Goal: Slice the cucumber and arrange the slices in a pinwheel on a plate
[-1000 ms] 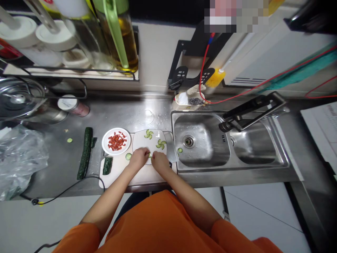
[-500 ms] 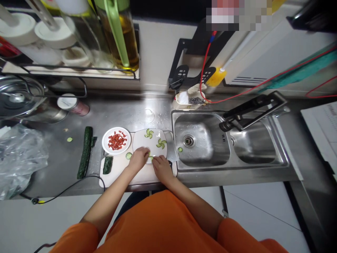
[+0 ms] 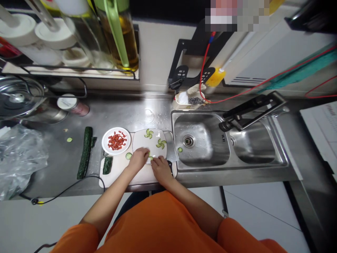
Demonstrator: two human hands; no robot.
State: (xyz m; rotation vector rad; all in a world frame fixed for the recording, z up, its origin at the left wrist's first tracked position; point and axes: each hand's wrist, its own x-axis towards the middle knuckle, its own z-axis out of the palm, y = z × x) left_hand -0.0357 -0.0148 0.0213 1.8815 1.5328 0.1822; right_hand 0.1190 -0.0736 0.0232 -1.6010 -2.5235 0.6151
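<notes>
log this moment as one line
left hand: at cucumber slices | right hand: at slices | grips: unclear | plate: on cutting board, bearing two green pinwheels

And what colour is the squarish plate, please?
The squarish plate is white with a thin dark rim (head view).

Indoor light, moderate, whitish, source out of view. Steel bench (image 3: 131,109): broad pale glare toward the wall (image 3: 156,52). Sink (image 3: 210,147): bright, soft-edged reflection within the basin. Plate (image 3: 142,140): small white glint near its far right corner. Plastic bag (image 3: 22,161): scattered highlights. Upper right corner: deep shadow. Wide-angle distortion: jars (image 3: 55,33) and oil bottle (image 3: 129,45) stretched, leaning, softly outlined. Top edge: pixelated patch.
</notes>
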